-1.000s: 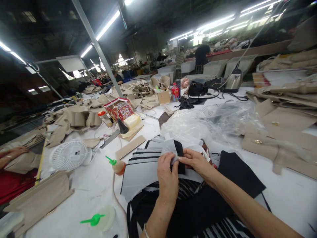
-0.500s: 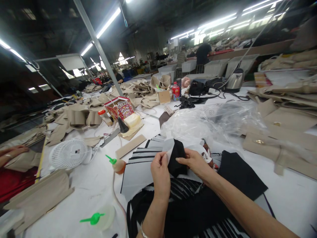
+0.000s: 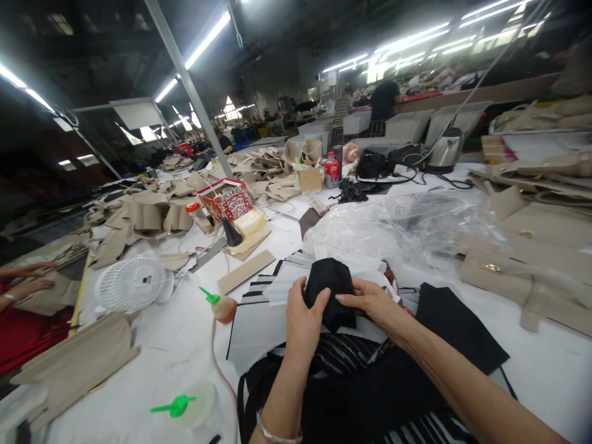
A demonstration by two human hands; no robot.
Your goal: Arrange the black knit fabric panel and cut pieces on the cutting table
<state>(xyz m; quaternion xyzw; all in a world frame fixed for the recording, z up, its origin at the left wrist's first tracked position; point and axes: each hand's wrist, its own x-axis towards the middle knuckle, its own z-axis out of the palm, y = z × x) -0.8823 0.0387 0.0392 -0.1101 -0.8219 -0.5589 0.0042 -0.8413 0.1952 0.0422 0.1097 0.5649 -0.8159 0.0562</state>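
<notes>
A small black fabric piece [image 3: 329,290] is held up between my two hands over the table. My left hand [image 3: 305,311] grips its left edge, thumb lying on the black face. On the right side, my right hand [image 3: 370,302] pinches the same piece between thumb and fingers. Beneath and behind it lie fanned grey panels with black edges [image 3: 259,327]. Closer to me is a heap of black fabric [image 3: 351,388] with striped-looking layered edges. To the right rests a flat black panel [image 3: 457,327].
A glue bottle with green nozzle [image 3: 222,306] and another green-tipped bottle [image 3: 198,401] stand left. Beyond are a white fan [image 3: 132,283], a beige strip [image 3: 246,272], a red patterned box [image 3: 229,200] and clear plastic [image 3: 393,228]. A co-worker's hands [image 3: 30,287] hold beige pieces at far left.
The black piece, which showed a pale underside folded over at its left, now shows its black face spread out. My left thumb has moved onto it.
</notes>
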